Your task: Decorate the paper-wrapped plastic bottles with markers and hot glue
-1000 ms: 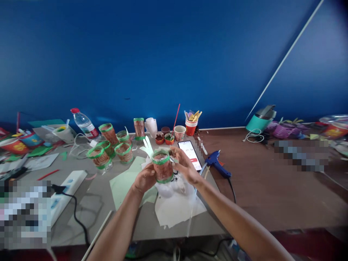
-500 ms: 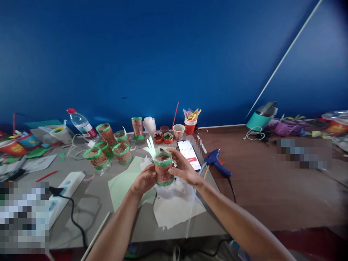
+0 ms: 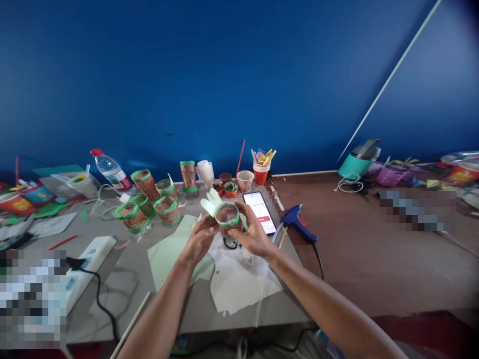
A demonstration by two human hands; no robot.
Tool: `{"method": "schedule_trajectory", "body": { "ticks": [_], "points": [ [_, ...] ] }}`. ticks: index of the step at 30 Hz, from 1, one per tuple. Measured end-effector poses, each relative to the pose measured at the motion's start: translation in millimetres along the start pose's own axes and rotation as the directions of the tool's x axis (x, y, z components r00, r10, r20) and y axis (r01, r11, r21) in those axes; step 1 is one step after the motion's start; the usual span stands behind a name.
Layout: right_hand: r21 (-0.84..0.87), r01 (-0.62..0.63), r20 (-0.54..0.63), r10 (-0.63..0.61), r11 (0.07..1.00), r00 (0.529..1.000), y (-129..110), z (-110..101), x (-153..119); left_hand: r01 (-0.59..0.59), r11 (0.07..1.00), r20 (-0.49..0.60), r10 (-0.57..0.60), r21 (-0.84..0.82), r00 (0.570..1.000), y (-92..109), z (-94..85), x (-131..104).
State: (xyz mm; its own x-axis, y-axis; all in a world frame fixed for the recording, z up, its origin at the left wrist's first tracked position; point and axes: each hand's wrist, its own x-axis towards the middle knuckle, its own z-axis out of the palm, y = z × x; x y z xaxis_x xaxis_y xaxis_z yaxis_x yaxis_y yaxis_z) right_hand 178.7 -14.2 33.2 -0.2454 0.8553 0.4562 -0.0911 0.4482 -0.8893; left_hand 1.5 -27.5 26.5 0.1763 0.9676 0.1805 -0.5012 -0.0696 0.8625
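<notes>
Between both hands I hold a brown-painted cup (image 3: 227,215) with a green rim, tipped so that its open mouth faces me. Pale, petal-like strips (image 3: 211,200) stick up from its left side. My left hand (image 3: 201,239) has its fingers closed against the cup's left wall. From the right, my right hand (image 3: 256,238) grips the wall, thumb in front and fingers behind. Under the cup lie torn white paper (image 3: 239,286) and a pale green sheet (image 3: 164,249); a small black curved thing (image 3: 231,244) shows just below it.
Similar brown-and-green cups (image 3: 167,210) stand at the left, near a water bottle (image 3: 112,169). A phone (image 3: 260,212) and a blue glue gun (image 3: 297,223) lie to the right. A power strip (image 3: 93,254) with a black cord is at the front left. Small paint cups (image 3: 231,190) stand behind.
The cup has tilted toward me, showing more of its mouth and less of its wall. The pale strips have leaned left. Both hands have kept hold.
</notes>
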Motion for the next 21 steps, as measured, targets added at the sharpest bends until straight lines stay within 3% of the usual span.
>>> {"method": "schedule_trajectory", "body": {
  "ticks": [13, 21],
  "points": [
    [-0.246, 0.157, -0.012, -0.165, 0.957, 0.986, 1.0, 1.1, 1.7, -0.055, 0.997, -0.016, 0.055, -0.044, 0.998, 1.9, 3.0, -1.2],
    [-0.309, 0.135, -0.038, -0.154, 0.941, 0.987, 1.3, 3.8, 1.0, -0.055, 0.998, -0.019, 0.054, -0.035, 0.998, 2.7, 5.6, -1.6]
  ]
}}
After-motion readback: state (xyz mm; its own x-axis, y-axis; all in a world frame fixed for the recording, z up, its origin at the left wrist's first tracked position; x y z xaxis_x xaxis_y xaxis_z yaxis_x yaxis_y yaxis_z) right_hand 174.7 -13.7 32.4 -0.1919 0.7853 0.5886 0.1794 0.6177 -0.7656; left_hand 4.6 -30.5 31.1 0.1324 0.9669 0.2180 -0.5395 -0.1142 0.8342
